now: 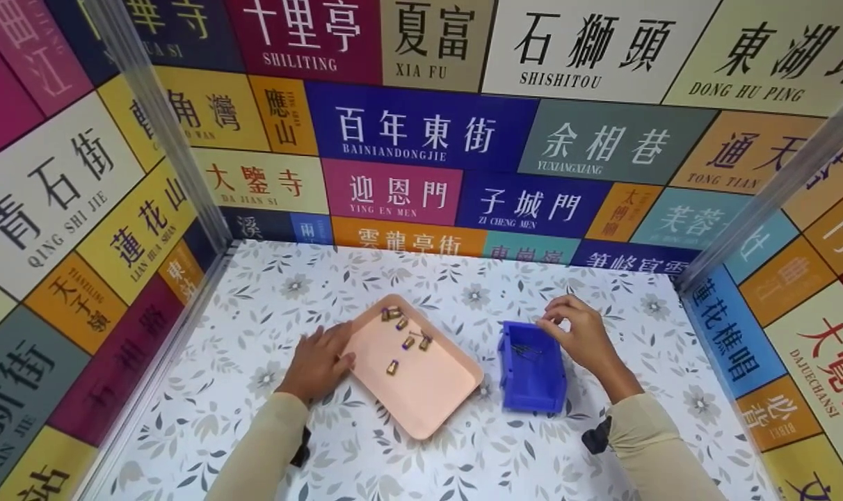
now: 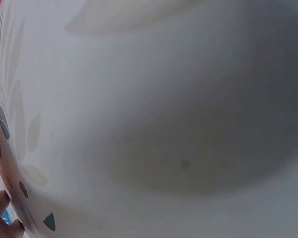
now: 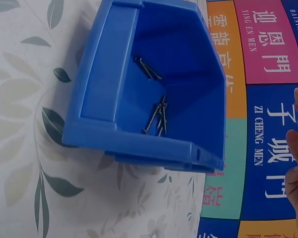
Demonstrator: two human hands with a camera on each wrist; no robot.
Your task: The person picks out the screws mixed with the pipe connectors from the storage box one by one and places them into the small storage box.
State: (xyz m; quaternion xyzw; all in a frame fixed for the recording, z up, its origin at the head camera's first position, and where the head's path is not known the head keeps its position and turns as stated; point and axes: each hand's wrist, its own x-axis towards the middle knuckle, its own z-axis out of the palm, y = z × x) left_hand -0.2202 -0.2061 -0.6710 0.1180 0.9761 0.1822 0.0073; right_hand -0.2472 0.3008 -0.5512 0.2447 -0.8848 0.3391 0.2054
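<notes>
The left hand (image 1: 317,358), in a beige sleeve (image 1: 265,438), touches the left rim of a shallow, smooth, round-cornered peach tray (image 1: 421,400), its fingers relaxed and slightly parted. Small gold-coloured fittings (image 1: 392,367) lie scattered in the tray, mostly toward the far end. Just right stands a glossy blue plastic bin (image 1: 533,401) with thin dark metal screws (image 3: 161,116) inside. At its far right corner the right hand (image 1: 578,330) is bent, thumb and forefinger close together; whether they hold anything I cannot tell. The white table (image 1: 366,463) has grey leaves and flowers, below walls (image 1: 421,125) of coloured panels. Lettering reads "QING SHI JIE", "BAINIANDONGJIE", "SHISHITOU" and "DAJUECHANSI"
</notes>
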